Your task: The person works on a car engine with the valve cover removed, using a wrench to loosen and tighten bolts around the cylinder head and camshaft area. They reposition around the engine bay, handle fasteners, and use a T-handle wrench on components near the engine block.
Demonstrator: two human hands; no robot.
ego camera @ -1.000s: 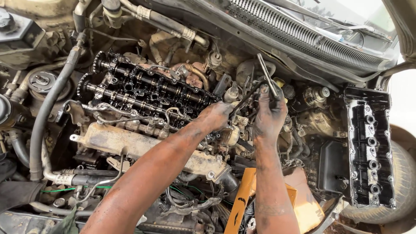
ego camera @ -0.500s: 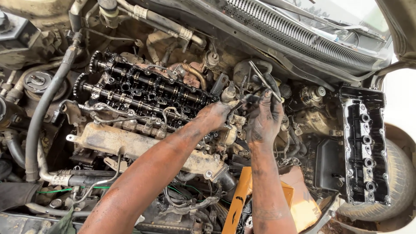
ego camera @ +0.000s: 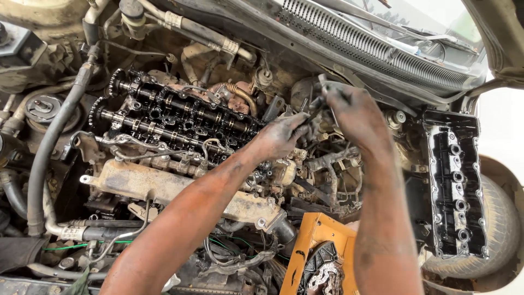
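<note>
An open car engine bay fills the view. The uncovered cylinder head [ego camera: 174, 117] shows its two camshafts and oily black parts. My left hand [ego camera: 281, 136] reaches across to the right end of the head, fingers pinching a small dark part beside the wrench. Just to its right, my right hand [ego camera: 352, 112] is closed on a slim metal wrench [ego camera: 322, 90], whose tip pokes out above my fingers. Both hands are smeared with grease and almost touch each other.
The removed valve cover [ego camera: 456, 186] lies upside down at the right, over a tyre [ego camera: 502, 229]. An orange metal piece [ego camera: 319, 251] with a chain sits at the bottom centre. A thick grey hose [ego camera: 52, 142] curves down the left. The rusty heat shield [ego camera: 180, 188] runs below the head.
My right hand has swung the wrench from upright at the right toward the left and lower. The view has shifted slightly; my left hand stays at the same spot.
</note>
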